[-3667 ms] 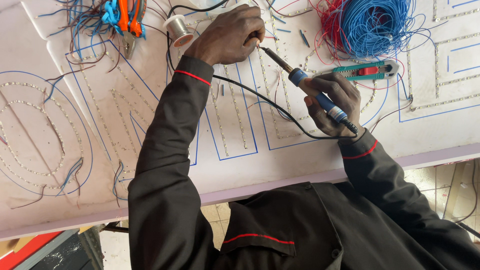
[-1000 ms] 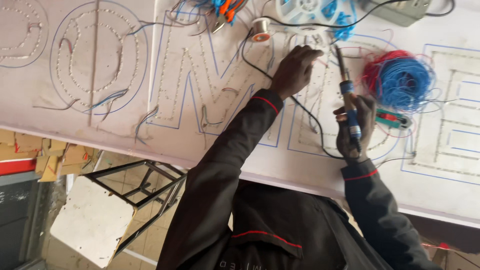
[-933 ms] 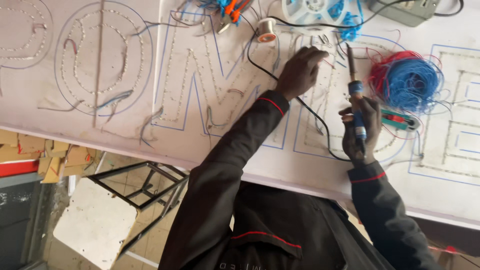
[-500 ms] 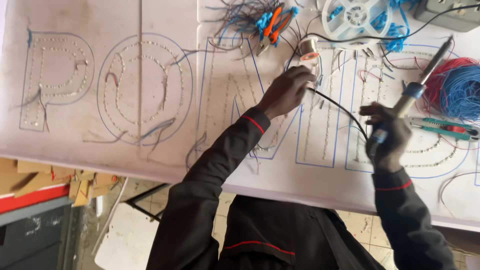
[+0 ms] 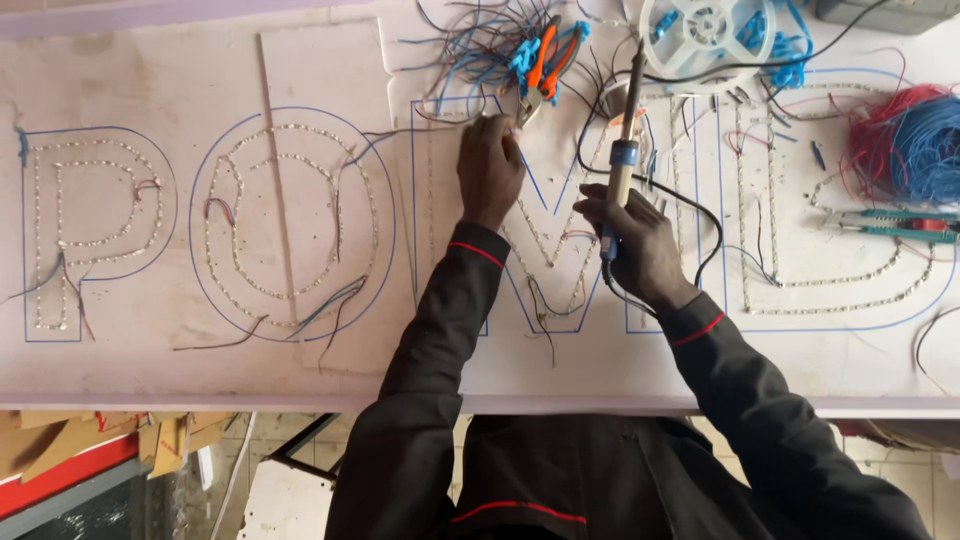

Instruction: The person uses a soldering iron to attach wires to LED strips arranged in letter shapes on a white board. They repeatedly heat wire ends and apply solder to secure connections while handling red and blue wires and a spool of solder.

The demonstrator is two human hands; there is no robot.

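Observation:
A white sign board (image 5: 300, 60) bears large blue-outlined letters filled with rows of small lights. My left hand (image 5: 490, 175) rests on the top corner of the middle letter, fingers curled and pinching the end of a thin dark wire (image 5: 410, 135). My right hand (image 5: 638, 245) grips a soldering iron (image 5: 622, 160) by its blue and white handle. The iron's tip points up the board, away from me. Its black cord (image 5: 715, 240) loops to the right of that hand. The two hands are about a hand's width apart.
Orange and blue pliers (image 5: 545, 60) lie among loose wire offcuts above my left hand. A white reel (image 5: 705, 25) sits at the top, a red and blue wire bundle (image 5: 910, 145) at the right, a green-handled tool (image 5: 890, 225) below it. The board's front edge (image 5: 200, 400) runs beneath my arms.
My view has slid left along the board. My left hand moved from near the solder spool to the letter's top corner. My right hand brought the iron in beside it, tip upward.

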